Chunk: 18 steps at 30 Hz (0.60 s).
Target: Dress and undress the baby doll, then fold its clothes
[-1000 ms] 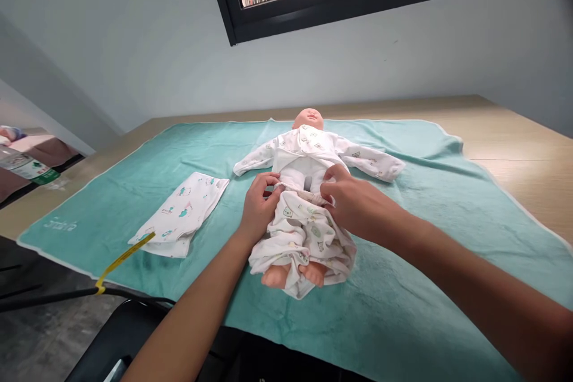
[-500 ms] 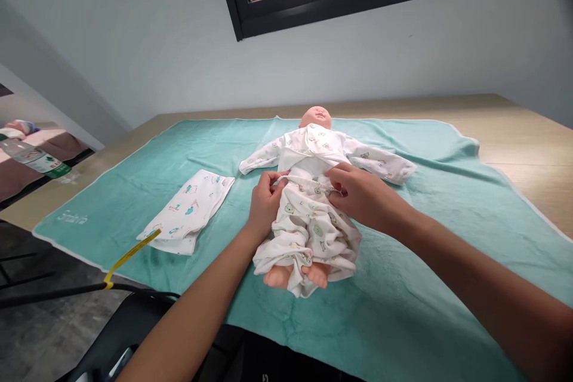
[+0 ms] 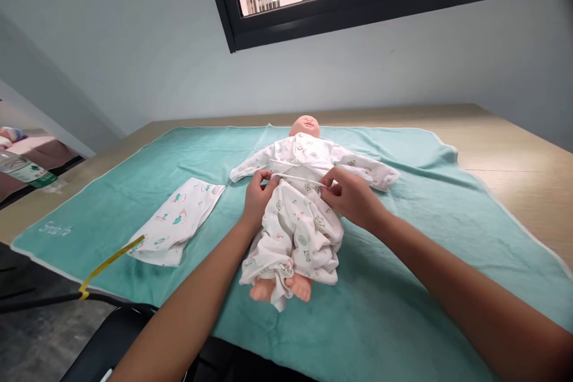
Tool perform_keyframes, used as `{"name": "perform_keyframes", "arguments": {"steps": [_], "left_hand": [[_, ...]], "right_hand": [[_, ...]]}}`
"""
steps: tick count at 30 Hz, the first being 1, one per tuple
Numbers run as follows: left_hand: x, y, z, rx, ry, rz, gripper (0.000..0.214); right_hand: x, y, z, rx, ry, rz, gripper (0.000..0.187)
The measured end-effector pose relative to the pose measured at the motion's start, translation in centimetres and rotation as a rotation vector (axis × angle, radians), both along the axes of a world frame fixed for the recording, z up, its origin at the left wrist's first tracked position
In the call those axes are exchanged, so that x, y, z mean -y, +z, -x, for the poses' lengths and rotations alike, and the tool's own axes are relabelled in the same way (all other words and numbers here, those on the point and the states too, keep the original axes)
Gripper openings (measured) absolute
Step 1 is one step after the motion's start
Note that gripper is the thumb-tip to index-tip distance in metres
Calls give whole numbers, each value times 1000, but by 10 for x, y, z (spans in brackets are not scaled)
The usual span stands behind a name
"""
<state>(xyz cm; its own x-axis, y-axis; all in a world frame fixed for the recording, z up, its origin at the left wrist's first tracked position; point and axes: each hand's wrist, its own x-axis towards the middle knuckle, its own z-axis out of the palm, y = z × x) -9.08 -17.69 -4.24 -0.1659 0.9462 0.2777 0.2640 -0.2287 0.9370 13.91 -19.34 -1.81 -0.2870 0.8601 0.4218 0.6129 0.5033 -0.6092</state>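
Observation:
A baby doll (image 3: 305, 126) lies on its back on a teal towel (image 3: 403, 250), head toward the wall, wearing a white printed top. White printed trousers (image 3: 295, 233) cover its legs, with bare feet sticking out at the near end. My left hand (image 3: 257, 197) pinches the trousers' waistband at the doll's left side of the picture. My right hand (image 3: 351, 196) pinches the same waistband on the other side. The waistband is stretched between both hands at the doll's waist.
A folded printed cloth (image 3: 176, 221) lies on the towel to the left. The towel covers a wooden table (image 3: 514, 155) set against a grey wall under a window. A yellow strap (image 3: 110, 262) and a dark chair (image 3: 111, 340) are at the near left edge. A bottle (image 3: 24, 170) lies far left.
Both hands have drawn the trousers' waistband up from the doll's thighs to its waist. The white undergarment seen earlier is now covered.

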Motion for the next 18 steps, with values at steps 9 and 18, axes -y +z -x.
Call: {"name": "perform_keyframes", "arguments": {"steps": [9, 18], "left_hand": [[1, 5, 23, -59, -182, 144, 28], [11, -1, 7, 58, -55, 118, 27]], "right_hand": [[6, 21, 1, 306, -155, 277, 41], [13, 26, 9, 244, -216, 321, 34]]}}
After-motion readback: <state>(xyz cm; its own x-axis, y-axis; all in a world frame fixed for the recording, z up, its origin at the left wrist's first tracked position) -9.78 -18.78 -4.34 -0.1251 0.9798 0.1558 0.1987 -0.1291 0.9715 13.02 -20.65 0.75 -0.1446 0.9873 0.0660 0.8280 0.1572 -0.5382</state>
